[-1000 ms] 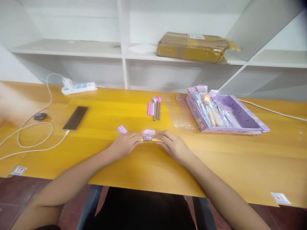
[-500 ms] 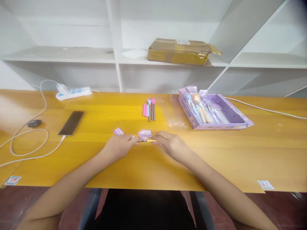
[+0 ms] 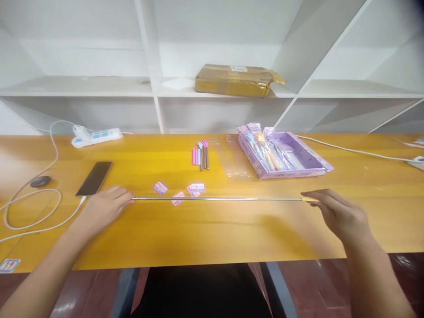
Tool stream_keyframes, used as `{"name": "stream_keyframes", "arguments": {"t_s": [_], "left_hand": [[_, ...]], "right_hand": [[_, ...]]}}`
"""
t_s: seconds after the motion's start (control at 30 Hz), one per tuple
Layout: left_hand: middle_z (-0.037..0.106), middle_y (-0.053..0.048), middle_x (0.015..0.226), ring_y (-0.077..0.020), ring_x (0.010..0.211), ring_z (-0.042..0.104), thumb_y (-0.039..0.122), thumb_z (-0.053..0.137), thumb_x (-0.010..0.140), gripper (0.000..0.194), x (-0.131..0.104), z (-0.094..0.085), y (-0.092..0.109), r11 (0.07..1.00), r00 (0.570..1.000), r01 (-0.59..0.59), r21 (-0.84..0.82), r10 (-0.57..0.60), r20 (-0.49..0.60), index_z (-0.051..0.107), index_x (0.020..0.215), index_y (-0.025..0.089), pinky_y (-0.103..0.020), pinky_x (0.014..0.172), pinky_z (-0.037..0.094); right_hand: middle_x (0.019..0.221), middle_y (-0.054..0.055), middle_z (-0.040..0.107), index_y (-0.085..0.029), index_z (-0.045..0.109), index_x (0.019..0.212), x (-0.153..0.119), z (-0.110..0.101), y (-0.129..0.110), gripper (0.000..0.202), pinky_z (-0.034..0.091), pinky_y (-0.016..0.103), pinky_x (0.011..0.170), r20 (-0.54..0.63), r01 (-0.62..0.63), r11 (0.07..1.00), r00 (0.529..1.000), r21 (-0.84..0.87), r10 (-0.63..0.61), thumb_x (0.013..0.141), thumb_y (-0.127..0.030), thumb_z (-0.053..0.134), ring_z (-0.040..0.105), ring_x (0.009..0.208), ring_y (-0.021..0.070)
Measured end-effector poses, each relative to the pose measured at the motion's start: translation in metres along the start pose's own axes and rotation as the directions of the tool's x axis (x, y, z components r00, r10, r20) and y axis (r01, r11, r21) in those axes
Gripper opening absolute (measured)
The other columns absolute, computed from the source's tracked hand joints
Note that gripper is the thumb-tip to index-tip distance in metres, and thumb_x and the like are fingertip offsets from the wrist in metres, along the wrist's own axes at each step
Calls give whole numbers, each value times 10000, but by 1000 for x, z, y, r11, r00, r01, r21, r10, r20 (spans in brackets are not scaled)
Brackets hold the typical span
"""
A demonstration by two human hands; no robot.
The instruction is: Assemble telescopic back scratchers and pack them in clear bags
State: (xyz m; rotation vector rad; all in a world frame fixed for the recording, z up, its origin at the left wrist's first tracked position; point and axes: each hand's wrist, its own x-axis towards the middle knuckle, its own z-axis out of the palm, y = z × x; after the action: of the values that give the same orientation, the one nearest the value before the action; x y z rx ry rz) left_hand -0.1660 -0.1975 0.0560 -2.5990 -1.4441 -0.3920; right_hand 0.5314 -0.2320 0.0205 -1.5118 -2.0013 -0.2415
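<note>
A telescopic back scratcher (image 3: 218, 199) is drawn out into a long thin metal rod across the table. My left hand (image 3: 107, 204) is closed on its left end, and my right hand (image 3: 341, 214) pinches the yellow part at its right end. Beneath and behind the rod lie small printed cards (image 3: 160, 187), one of them (image 3: 178, 198) partly under it. Farther back, pink and blue hand-shaped scratcher heads on rods (image 3: 204, 155) lie beside pink and blue tubes (image 3: 196, 157).
A purple box (image 3: 311, 152) holds several bagged scratchers (image 3: 270, 152). Clear plastic bags (image 3: 232, 154) lie to its left. On the left are a phone (image 3: 94, 178), a cable, a black object (image 3: 40, 181) and a power strip (image 3: 97, 137). A taped carton (image 3: 235, 80) sits on the shelf.
My hands have moved far apart, left and right, and the back scratcher between them has lengthened from short to long. Another card now shows on the table. The view has shifted slightly.
</note>
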Motion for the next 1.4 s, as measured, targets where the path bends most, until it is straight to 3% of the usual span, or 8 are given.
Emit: {"name": "stream_keyframes", "arguments": {"t_s": [0.23, 0.37, 0.63, 0.97, 1.17, 1.23, 1.3, 1.4], "left_hand": [[702, -50, 864, -233, 830, 650, 509, 411, 1132, 433, 0, 17, 8, 979, 985, -168, 114, 163, 50, 661, 936, 214, -328, 722, 470], [662, -44, 773, -214, 734, 633, 436, 431, 1122, 408, -9, 19, 17, 984, 994, -105, 144, 98, 54, 604, 827, 215, -301, 661, 443], [705, -34, 735, -190, 664, 672, 225, 459, 1011, 245, -21, 25, 24, 996, 998, 49, 78, -52, 38, 649, 856, 220, -269, 604, 434], [691, -21, 653, -191, 545, 655, 592, 524, 1078, 450, 0, 16, 45, 985, 992, -122, 122, 116, 57, 684, 936, 197, -276, 535, 398], [699, -14, 702, -158, 576, 665, 401, 471, 1140, 376, 27, 37, 119, 969, 965, -214, 124, 230, -128, 654, 874, 207, -280, 513, 389], [713, -22, 750, -162, 584, 669, 359, 477, 1138, 303, 31, 52, 154, 949, 937, -291, 123, 309, -163, 686, 980, 207, -291, 494, 390], [681, -14, 717, -161, 521, 631, 371, 484, 1133, 285, 31, 67, 181, 963, 952, -238, 126, 257, -165, 692, 1044, 199, -309, 465, 378], [695, -19, 746, -155, 519, 633, 415, 489, 1128, 303, 27, 84, 194, 975, 963, -208, 75, 217, -160, 688, 1038, 205, -309, 465, 394]], "right_hand": [[951, 68, 778, -297, 716, 1088, -33, 3, -6, 145, 553, 328, 708, 142, -286, 953, 952, 102, 271, 1040, -342, 587, 758, 695, 190], [766, 60, 712, -284, 665, 1079, -47, 4, -1, 214, 559, 379, 720, 169, -469, 874, 879, 132, 446, 1031, -451, 540, 756, 682, 248], [758, 36, 674, -315, 548, 1118, -49, 23, -24, 202, 535, 426, 717, 74, -504, 842, 863, 194, 500, 1025, -483, 488, 699, 678, 277], [728, 68, 687, -258, 548, 1013, -11, 41, -34, 361, 538, 428, 725, 57, -665, 718, 741, 207, 669, 946, -598, 448, 707, 671, 289], [733, 67, 711, -242, 588, 1038, -3, 79, -136, 332, 519, 365, 591, 35, -526, 820, 846, 227, 532, 1062, -519, 408, 694, 617, 266], [767, 72, 740, -250, 591, 1035, -14, 100, -187, 294, 546, 360, 583, 62, -319, 899, 947, 299, 315, 1092, -475, 410, 722, 624, 266], [857, 82, 781, -249, 591, 1116, -26, 118, -226, 261, 567, 349, 575, 64, -203, 920, 979, 336, 192, 1132, -392, 373, 761, 662, 260], [803, 48, 766, -253, 575, 1130, -38, 131, -247, 223, 549, 334, 511, 72, -85, 951, 995, 297, 66, 1151, -329, 367, 746, 595, 245]]}}
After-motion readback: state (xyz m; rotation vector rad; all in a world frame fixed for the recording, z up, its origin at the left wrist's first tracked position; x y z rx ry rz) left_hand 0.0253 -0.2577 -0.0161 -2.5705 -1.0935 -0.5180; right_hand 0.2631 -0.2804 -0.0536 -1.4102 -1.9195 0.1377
